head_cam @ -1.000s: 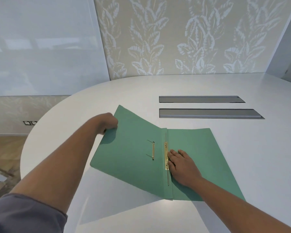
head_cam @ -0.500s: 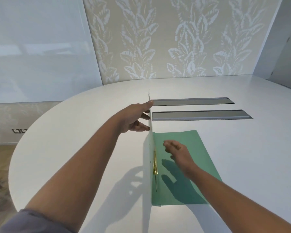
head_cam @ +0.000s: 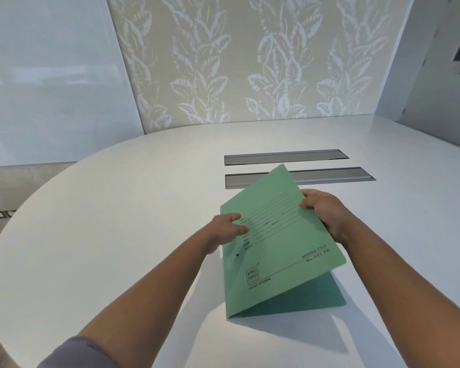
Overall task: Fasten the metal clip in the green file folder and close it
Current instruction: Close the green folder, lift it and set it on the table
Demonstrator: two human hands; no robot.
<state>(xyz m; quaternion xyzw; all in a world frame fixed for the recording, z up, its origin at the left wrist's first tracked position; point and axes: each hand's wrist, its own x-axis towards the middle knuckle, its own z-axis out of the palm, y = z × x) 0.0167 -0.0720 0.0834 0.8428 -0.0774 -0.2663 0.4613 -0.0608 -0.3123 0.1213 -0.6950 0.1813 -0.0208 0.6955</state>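
- Closing is the step in hand, as I judge it: the green folder (head_cam: 279, 251) sits on the white counter (head_cam: 117, 235) straight ahead of the person, its front cover raised at a slant over the back cover, which lies flat.
- Both hands are on that raised cover and apart from each other. The left hand (head_cam: 227, 229) is at the spine side, thumb lying on the printed face, the fingers not clearly seen. The right hand (head_cam: 323, 211) is clamped on the free edge, thumb on top and fingers hidden beneath.
- The spine is the long axis and the hinge of the coming move. It runs from the near left corner away from the person, roughly parallel with the forearms; the mouth of the folder opens to the right.
- The right hand is the one at the free edge, so I expect it to lower the cover, down and rightward, while the left steadies the hinge side.
- The printed face points up and toward the person, lettering reading across the cover, tilted upward to the right.
- The metal clip is hidden under the cover; whether it is fastened cannot be told.
- Two grey slots (head_cam: 298, 176) in the counter lie just beyond the folder's far corner, which overlaps the nearer one.
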